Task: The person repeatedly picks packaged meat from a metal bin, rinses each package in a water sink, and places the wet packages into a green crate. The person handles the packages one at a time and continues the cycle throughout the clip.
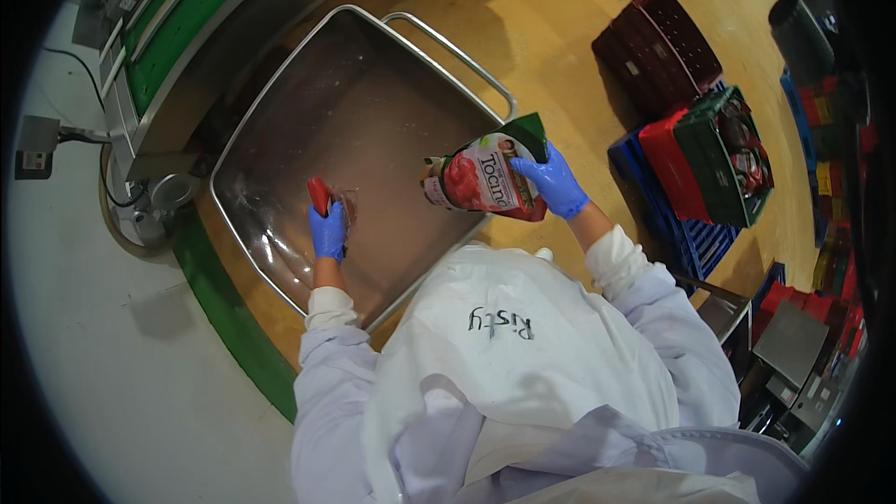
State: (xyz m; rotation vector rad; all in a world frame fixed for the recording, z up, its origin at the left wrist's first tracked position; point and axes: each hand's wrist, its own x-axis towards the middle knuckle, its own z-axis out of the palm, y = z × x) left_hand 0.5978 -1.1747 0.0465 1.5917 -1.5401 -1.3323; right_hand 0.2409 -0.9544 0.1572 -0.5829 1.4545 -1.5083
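Observation:
In a blue glove, my right hand point(554, 182) grips one end of a printed food pouch point(483, 178), green and red with a picture of red meat. The pouch is tilted over the right side of a wheeled-bin-like stainless steel tub point(262, 94). Cloudy brownish water point(399, 112) fills much of that tub. My left hand point(327, 231), also gloved in blue, is over the tub's near left part and holds a red-edged packet point(319, 196). The packet is seen nearly edge-on, and its lower part is hard to make out against the water.
A conveyor with a green belt point(175, 21) runs along the upper left. At right, a green crate point(724, 154) of pouches and a red crate point(665, 157) stand on a blue pallet point(654, 203), beside a maroon crate point(658, 49). The tub's handle point(462, 56) juts over the yellow floor point(560, 7).

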